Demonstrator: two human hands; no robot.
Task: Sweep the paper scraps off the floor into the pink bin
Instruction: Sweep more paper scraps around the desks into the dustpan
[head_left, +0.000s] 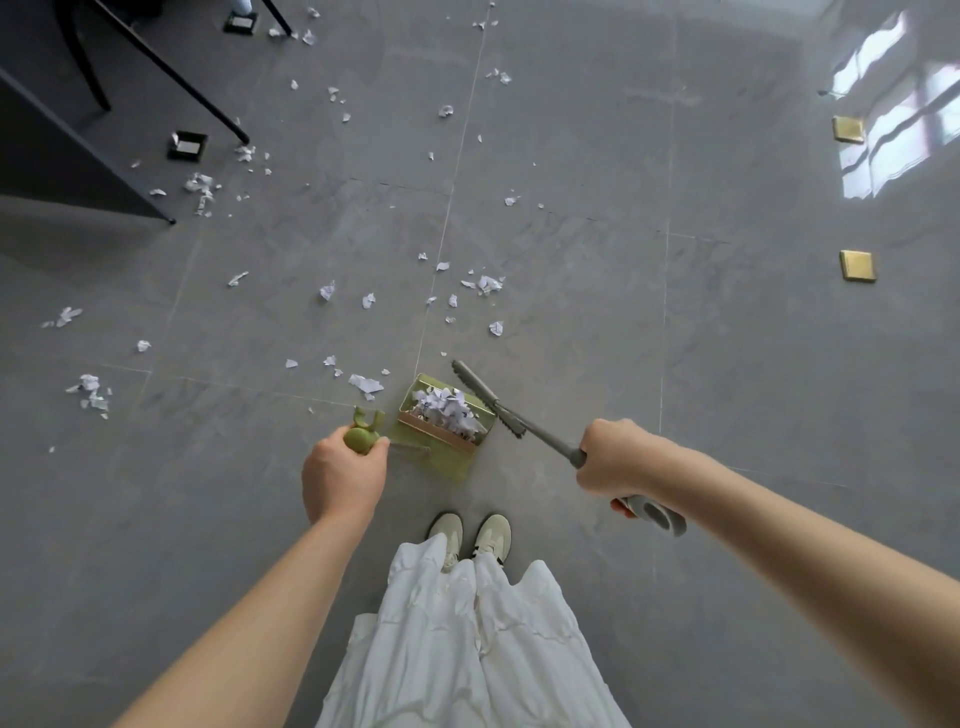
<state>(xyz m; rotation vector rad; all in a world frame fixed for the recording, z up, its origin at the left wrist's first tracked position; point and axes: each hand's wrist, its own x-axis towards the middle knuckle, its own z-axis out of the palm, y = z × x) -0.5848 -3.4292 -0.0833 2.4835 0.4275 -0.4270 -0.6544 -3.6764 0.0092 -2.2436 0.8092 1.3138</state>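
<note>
My left hand (343, 475) grips the green handle (362, 436) of an upright dustpan (441, 431), whose olive pan stands on the grey floor just ahead of my shoes and holds a heap of white paper scraps (449, 410). My right hand (615, 465) grips the grey broom handle (556, 447); the broom head (485, 397) lies along the pan's right edge. Several loose paper scraps (366, 384) lie on the floor left of and beyond the pan. No pink bin is in view.
A dark desk (67, 156) with thin black legs stands at the far left, with scraps around its feet. Two brass floor sockets (858, 266) sit at the right. Two black floor boxes (187, 145) lie near the desk. My white shoes (470, 535) stand behind the pan.
</note>
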